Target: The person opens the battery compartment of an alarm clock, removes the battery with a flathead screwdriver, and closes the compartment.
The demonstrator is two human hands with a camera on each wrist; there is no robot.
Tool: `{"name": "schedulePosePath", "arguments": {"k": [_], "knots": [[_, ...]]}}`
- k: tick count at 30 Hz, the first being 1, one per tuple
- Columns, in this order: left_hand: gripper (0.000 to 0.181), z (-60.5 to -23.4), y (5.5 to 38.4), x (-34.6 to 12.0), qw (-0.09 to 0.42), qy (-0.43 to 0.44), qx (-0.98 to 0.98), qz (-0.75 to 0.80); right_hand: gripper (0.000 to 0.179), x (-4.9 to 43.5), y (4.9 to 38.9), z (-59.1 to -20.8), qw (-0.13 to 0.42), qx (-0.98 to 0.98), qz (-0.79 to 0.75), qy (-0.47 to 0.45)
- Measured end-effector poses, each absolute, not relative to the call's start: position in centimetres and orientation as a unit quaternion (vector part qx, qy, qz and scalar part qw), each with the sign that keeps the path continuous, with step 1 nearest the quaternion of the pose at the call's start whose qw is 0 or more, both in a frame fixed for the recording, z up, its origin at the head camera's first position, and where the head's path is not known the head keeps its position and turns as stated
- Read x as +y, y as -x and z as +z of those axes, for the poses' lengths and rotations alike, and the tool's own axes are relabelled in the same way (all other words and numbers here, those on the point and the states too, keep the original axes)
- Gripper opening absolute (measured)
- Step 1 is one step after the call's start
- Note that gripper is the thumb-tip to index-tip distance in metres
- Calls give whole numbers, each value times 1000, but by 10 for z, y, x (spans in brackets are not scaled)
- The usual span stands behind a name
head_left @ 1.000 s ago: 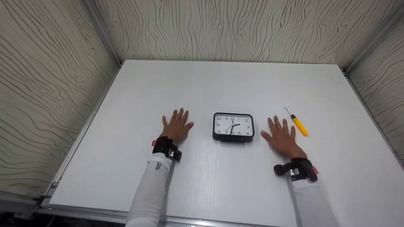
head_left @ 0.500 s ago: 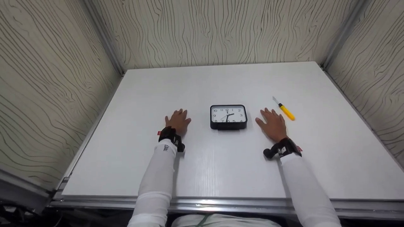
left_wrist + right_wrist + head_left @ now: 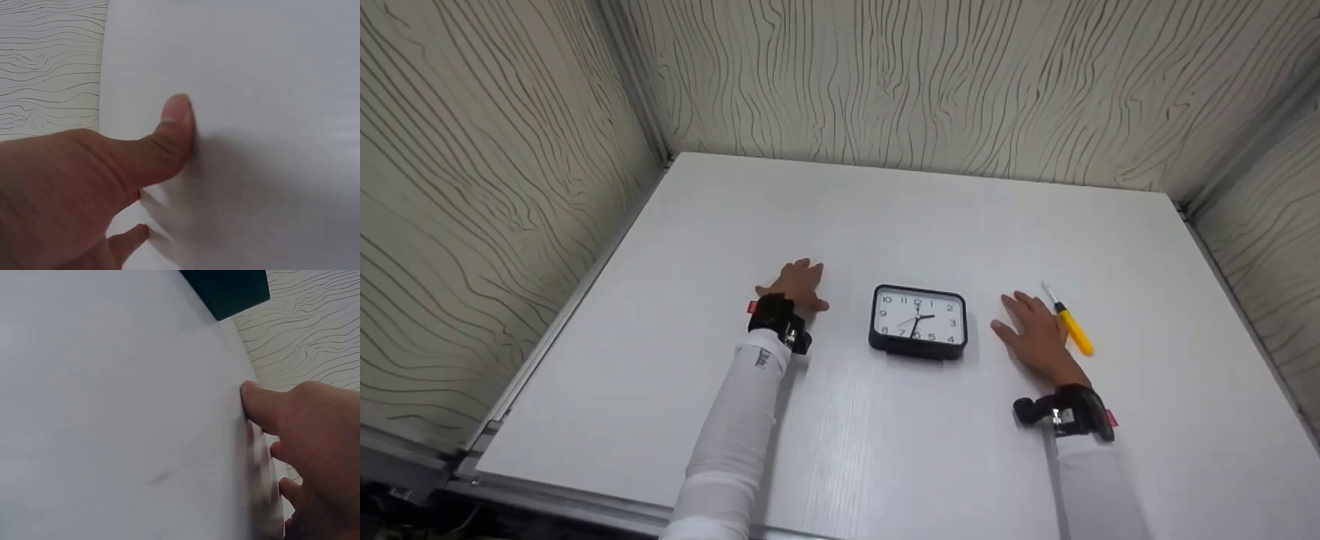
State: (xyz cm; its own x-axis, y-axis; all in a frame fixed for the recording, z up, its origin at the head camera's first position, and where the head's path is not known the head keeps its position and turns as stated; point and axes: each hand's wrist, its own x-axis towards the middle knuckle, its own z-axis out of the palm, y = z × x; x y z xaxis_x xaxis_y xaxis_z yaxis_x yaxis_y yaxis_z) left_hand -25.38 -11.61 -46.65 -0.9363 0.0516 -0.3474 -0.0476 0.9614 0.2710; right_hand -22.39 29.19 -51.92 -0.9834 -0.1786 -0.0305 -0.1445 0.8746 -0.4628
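Note:
A black-framed rectangular clock [image 3: 919, 315] with a white numbered face lies face up between the two hands. To its left, my left hand [image 3: 799, 285] holds nothing, fingertips at the table and thumb out to the side; the left wrist view shows only the bare surface around that thumb [image 3: 177, 124]. On the clock's other side, my right hand [image 3: 1039, 339] has loosely bent fingers, its outer edge right beside the yellow handle of a screwdriver [image 3: 1078, 334]. The clock's dark corner [image 3: 233, 292] shows beyond the right thumb [image 3: 261, 405] in the right wrist view.
The white table [image 3: 825, 202] meets a patterned back wall [image 3: 885, 82], with similar walls at left and right. A metal rail [image 3: 562, 502] runs along the near edge. Black camera straps sit on both wrists above white sleeves [image 3: 735, 435].
Both hands have gone from flat with spread fingers to more bent, gathered fingers. The right hand is now closer to the screwdriver. The head view has shifted; the clock and screwdriver keep their places.

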Motion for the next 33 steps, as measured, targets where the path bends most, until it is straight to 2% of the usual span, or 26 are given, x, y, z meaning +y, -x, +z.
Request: {"name": "schedulePosePath", "arguments": {"k": [3,8,14,19,23,28,33], "knots": [[86,-459,260,-111,184,16,972,149,71,294,238,-516,63,964,-242,88],[99,-448,225,-115,201,8,968,147,65,280,204,-517,57,963,-253,68],[109,-436,197,-132,224,-1,961,162,61,264,162,-504,37,965,-255,45],[110,-427,176,-148,235,11,957,172,62,251,136,-492,52,962,-264,37],[110,-423,163,-147,232,3,956,180,61,254,119,-482,44,962,-268,32],[109,-421,154,-137,216,-6,957,192,61,266,107,-473,31,963,-264,34],[105,-430,145,-132,213,1,959,189,62,271,99,-479,43,965,-257,36]]}}
